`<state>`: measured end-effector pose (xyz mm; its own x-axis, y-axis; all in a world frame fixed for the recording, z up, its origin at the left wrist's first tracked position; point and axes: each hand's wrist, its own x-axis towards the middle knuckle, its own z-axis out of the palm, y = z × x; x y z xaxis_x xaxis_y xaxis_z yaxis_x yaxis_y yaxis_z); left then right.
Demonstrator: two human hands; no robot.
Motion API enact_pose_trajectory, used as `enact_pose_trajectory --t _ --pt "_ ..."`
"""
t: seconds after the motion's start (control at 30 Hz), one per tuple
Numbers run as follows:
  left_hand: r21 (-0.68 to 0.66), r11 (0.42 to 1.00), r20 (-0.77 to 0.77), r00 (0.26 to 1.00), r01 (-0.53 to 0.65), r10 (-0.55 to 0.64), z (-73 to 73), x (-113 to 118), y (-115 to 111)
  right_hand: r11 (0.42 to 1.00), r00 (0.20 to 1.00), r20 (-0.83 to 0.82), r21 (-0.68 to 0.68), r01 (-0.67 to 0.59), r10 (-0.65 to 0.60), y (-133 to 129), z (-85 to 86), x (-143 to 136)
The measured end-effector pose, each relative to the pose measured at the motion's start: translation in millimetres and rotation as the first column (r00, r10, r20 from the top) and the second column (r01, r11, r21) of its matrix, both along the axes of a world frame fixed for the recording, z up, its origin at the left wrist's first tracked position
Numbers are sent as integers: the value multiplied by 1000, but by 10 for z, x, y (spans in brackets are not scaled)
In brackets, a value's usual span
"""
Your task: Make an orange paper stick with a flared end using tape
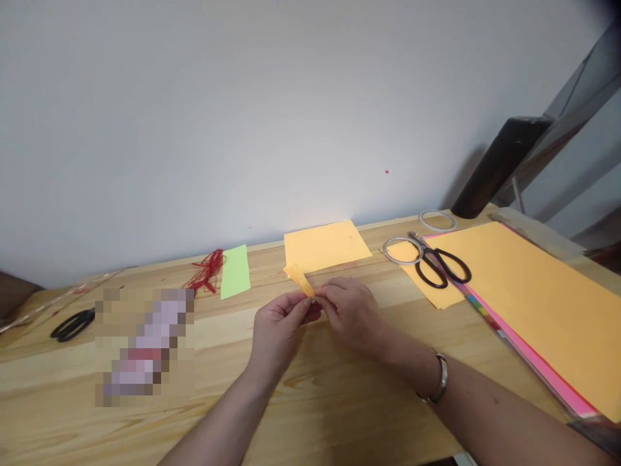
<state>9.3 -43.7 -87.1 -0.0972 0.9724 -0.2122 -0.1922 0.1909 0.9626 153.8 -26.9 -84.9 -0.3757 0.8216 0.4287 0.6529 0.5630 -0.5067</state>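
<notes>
A narrow orange paper strip (301,281) stands up at a slant between my two hands, over the middle of the wooden table. My left hand (281,323) pinches its lower end between thumb and fingers. From the other side, my right hand (350,310) closes on that same end, fingertips touching the left ones. The pinched end itself is mostly hidden by the fingers. Just behind the strip lies a flat orange paper sheet (326,244), close to the wall. To its left is a light green paper piece (235,272), with tangled red string (208,270) beside it.
Black-handled scissors (439,266) and a tape roll (402,250) lie over small orange paper at right. Another tape roll (437,221) sits behind, near a black cylinder (502,168). Large orange sheets (538,304) cover the right side. More scissors (72,325) and a blurred-out object (150,343) are left.
</notes>
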Motion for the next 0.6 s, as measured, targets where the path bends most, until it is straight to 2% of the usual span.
enact_pose_trajectory --t 0.33,0.6 --pt "1 1000 3 1000 4 -4 -10 -2 -4 1000 1000 3 -13 2 -2 0 30 3" --pt "-4 1000 7 1000 18 -17 -11 -18 1 996 999 -47 -95 3 -8 -3 57 5"
